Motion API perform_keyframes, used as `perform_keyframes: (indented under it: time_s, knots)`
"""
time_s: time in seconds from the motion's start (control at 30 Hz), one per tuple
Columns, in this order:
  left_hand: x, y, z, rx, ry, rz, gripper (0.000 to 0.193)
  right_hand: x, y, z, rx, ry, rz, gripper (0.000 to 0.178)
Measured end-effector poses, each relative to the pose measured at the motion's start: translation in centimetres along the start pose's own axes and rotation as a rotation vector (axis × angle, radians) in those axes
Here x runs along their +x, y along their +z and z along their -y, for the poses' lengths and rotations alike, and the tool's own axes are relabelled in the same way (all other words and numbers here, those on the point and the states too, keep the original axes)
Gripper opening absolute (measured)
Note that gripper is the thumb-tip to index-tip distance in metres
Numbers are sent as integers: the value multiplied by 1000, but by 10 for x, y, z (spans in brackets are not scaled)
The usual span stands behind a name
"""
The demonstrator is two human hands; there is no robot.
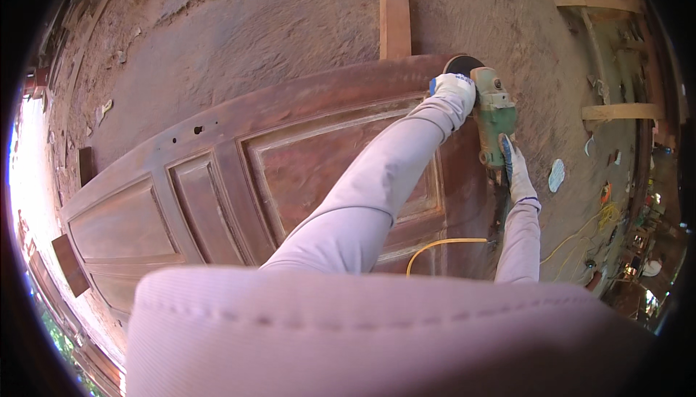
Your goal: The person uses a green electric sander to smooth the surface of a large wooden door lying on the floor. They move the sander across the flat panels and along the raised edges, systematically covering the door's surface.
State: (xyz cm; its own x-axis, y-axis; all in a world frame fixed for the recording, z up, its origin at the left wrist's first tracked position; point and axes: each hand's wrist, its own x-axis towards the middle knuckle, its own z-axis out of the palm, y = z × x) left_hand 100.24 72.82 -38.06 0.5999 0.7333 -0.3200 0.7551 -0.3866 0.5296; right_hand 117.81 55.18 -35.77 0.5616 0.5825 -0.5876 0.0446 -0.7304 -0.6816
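A green angle grinder (497, 120) sits at the far right corner of a brown panelled wooden door (341, 87). Its dark round disc (462, 63) is at the door's far edge; whether it touches the wood I cannot tell. My left hand (455, 92), in a white and blue work glove, is closed beside the grinder's head, and what it grips there is mostly hidden. Around the rear of the grinder's body wraps my gloved right hand (518, 172). The door has raised panels, framed by mouldings, and small dark holes along its far edge.
A wooden beam (394, 13) runs from the door's far edge across the dirt floor (283, 27). Wood blocks (70, 265) stick out at the door's left end. A yellow-orange cord (442, 242) arcs over the door near me. More timber (622, 112) and cables lie at right.
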Motion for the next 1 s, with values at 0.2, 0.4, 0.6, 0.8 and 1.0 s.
perform_keyframes:
  time_s: [0.2,0.4,0.6,0.8,1.0]
  knots:
    - [-52,-25,56,1,-140,-26,25,-27,56,20,-70,-101,96,73]
    - [-130,-35,144,4,-312,-164,25,-40,140,42,-190,-265,253,79]
    - [-177,-18,174,-18,-497,-187,30,-71,166,67,-574,-259,297,105]
    - [-111,-24,96,-117,-357,-56,27,-34,92,50,-254,-102,245,79]
    - [-42,-27,48,-73,-224,-12,31,-1,42,56,-162,-43,161,84]
